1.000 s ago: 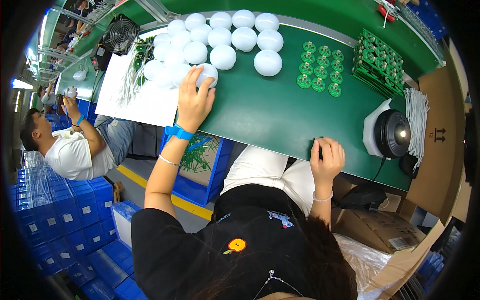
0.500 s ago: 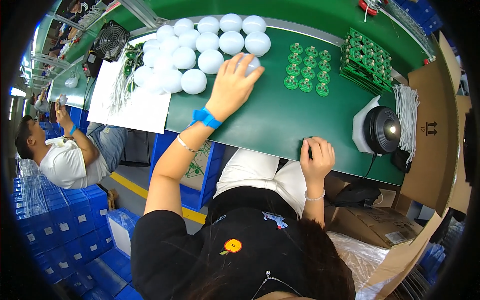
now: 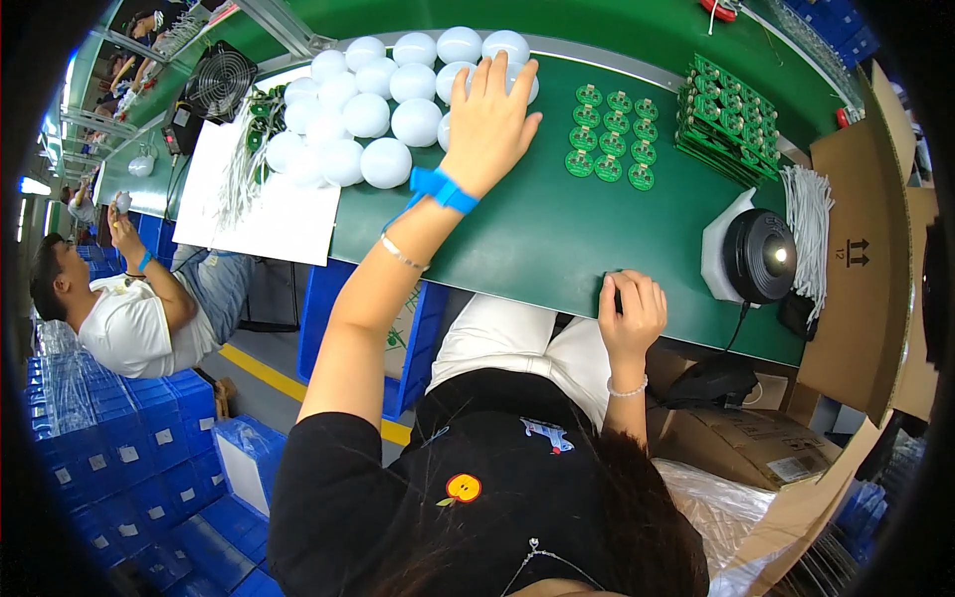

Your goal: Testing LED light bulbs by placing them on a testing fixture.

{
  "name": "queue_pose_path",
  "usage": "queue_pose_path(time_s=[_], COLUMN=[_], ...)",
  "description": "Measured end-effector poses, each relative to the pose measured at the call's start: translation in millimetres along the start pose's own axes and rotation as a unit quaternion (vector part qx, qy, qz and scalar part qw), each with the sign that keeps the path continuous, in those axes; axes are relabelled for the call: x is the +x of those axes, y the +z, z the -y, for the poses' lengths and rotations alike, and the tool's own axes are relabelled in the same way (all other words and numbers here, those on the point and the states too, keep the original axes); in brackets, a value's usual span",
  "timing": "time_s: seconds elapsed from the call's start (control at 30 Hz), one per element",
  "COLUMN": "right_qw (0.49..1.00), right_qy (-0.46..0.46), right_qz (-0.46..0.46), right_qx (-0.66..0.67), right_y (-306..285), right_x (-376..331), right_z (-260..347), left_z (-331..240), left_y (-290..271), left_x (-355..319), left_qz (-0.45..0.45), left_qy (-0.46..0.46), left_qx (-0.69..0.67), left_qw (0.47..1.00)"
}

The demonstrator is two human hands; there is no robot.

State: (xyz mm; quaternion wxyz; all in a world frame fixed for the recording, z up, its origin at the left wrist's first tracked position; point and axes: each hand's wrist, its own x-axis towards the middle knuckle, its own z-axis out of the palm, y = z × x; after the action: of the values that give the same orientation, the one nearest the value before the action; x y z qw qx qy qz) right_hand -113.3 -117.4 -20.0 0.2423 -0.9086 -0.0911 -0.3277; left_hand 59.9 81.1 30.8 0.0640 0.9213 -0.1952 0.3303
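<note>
My left hand (image 3: 492,124), with a blue strap (image 3: 444,189) round its wrist, reaches over the right end of a group of white bulb covers (image 3: 416,121). Its fingers are spread over a cover (image 3: 530,84) in that group, partly hiding it; whether they press on it I cannot tell. Another cover is mostly hidden behind the hand. My right hand (image 3: 634,310) rests at the table's near edge, fingers curled, with nothing visible in them. Right of the covers lie rows of small round green circuit boards (image 3: 612,146).
Stacked green board panels (image 3: 731,119), a bundle of white wires (image 3: 808,234) and a round black device with a light (image 3: 761,257) stand at the right, beside a cardboard box (image 3: 860,269). White paper (image 3: 288,214) lies at the left. Another person (image 3: 139,313) sits farther left.
My left hand has moved away from me and slightly right, from the cover at the group's near right corner to those behind it. My right hand has stayed in place.
</note>
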Motion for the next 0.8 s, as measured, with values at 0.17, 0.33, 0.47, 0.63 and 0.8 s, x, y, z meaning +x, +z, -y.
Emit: queue_pose_path(time_s=[0.17, 0.33, 0.47, 0.63, 0.8], right_qw=[1.000, 1.000, 1.000, 1.000, 1.000], right_qy=[-0.009, 0.008, 0.004, 0.004, -0.004], right_qz=[-0.006, 0.000, -0.004, 0.003, 0.005], right_qx=[-0.006, 0.000, -0.003, -0.009, -0.017], right_y=[1, 1, 1, 2, 2], right_x=[0, -1, -2, -2, -3], right_z=[-1, 1, 1, 0, 0], left_z=[-5, -24, 3, 123, 202], left_y=[15, -21, -81, -136, -123], left_x=[13, -5, -63, -134, -177], left_qz=[0.057, 0.004, -0.113, -0.208, 0.032], left_qy=[-0.015, 0.036, -0.046, -0.276, -0.354], left_qx=[0.093, -0.050, -0.136, 0.054, 0.045], left_qw=[0.994, 0.998, 0.983, 0.937, 0.934])
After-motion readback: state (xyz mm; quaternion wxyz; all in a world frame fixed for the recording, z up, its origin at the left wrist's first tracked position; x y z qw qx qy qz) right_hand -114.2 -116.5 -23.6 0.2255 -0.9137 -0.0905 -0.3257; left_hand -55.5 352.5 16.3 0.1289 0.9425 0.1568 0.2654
